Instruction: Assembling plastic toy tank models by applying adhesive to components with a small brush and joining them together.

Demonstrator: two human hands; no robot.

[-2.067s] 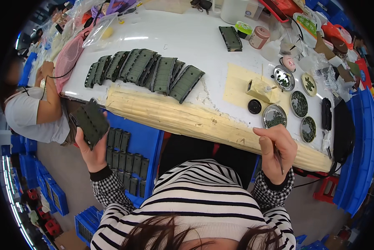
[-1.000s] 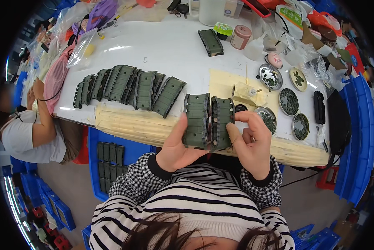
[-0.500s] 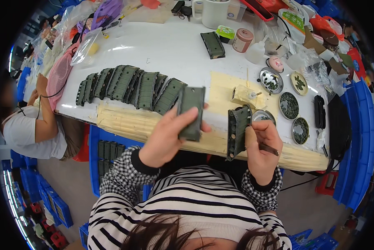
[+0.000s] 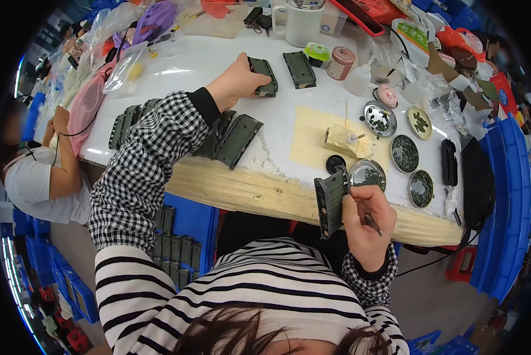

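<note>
My left hand reaches far across the table, fingers closed on a dark green ribbed rectangular casing. Just right of it lies a similar loose casing. Near the table's front edge my right hand grips another green casing, tilted upright. A slim dark metal tool is also in that hand; its exact kind is unclear. A row of green casings stands left of centre, partly hidden by my left sleeve.
Metal dishes of small dark green pieces stand at right, beside a cream block on yellow paper. A white mug and pink jar are at the back. A blue crate with casings sits below the table; a co-worker is at left.
My left hand has moved away from me, up the table, carrying its casing beside the loose one. My right hand has dropped slightly with its casing, and a round black piece now shows near the dishes.
</note>
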